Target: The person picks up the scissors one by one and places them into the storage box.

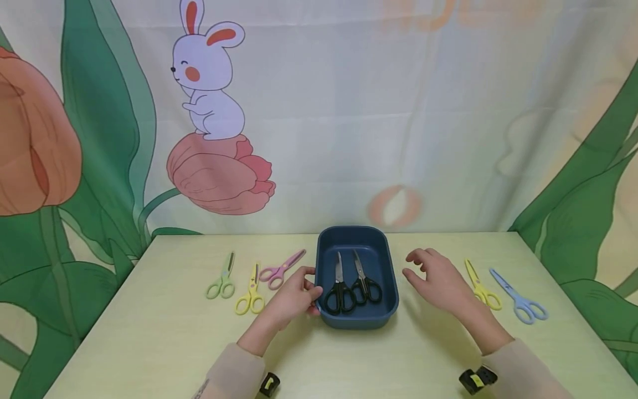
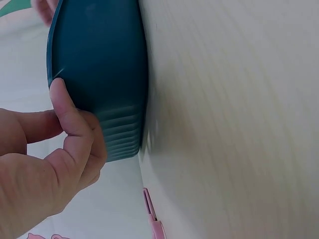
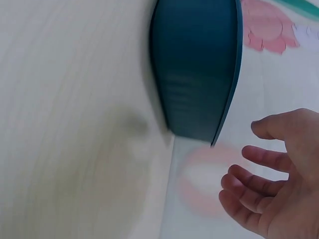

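A dark blue rectangular bin stands on the table with two pairs of black-handled scissors inside, the left pair and the right pair, blades pointing away. My left hand holds the bin's left rim, thumb at the edge and fingers along the outer wall. In the left wrist view, the fingers bend against the bin's ribbed side. My right hand hovers to the right of the bin, apart from it, with loosely bent fingers and nothing in them.
Left of the bin lie green scissors, yellow scissors and pink scissors. Another yellow pair and blue scissors lie to the right, beyond my right hand. A printed curtain hangs behind the table.
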A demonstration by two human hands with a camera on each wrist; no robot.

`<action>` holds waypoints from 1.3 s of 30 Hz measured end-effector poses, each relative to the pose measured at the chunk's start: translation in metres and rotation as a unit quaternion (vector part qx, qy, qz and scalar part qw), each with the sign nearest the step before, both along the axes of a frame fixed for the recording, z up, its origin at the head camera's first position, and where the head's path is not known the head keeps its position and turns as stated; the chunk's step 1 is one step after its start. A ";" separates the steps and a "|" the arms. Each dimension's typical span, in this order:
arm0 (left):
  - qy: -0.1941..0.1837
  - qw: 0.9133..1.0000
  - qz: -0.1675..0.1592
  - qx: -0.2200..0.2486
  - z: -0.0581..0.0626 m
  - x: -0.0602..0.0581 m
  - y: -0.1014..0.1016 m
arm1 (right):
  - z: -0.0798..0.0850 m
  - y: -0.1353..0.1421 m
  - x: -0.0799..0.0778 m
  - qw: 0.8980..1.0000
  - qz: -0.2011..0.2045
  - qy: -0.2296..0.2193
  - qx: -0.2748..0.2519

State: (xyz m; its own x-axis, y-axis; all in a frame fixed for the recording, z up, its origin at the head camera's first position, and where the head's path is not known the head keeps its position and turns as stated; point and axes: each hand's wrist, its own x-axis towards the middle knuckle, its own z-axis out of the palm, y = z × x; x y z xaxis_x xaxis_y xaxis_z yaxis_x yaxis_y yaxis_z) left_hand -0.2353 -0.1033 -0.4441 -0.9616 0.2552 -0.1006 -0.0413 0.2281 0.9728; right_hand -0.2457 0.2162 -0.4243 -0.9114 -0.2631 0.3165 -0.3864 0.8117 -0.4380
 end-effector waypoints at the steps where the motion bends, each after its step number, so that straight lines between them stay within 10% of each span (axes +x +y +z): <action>1: 0.000 1.000 0.000 0.003 0.000 0.000 0.000 | -0.001 0.005 0.001 1.000 -0.005 -0.003 0.003; 21: 0.001 1.000 0.001 0.000 0.004 0.003 0.001 | -0.018 0.068 0.006 0.977 -0.096 -0.175 0.079; 39: -0.001 1.000 0.006 -0.004 0.004 0.003 0.002 | -0.025 0.087 0.009 0.966 -0.109 -0.211 0.105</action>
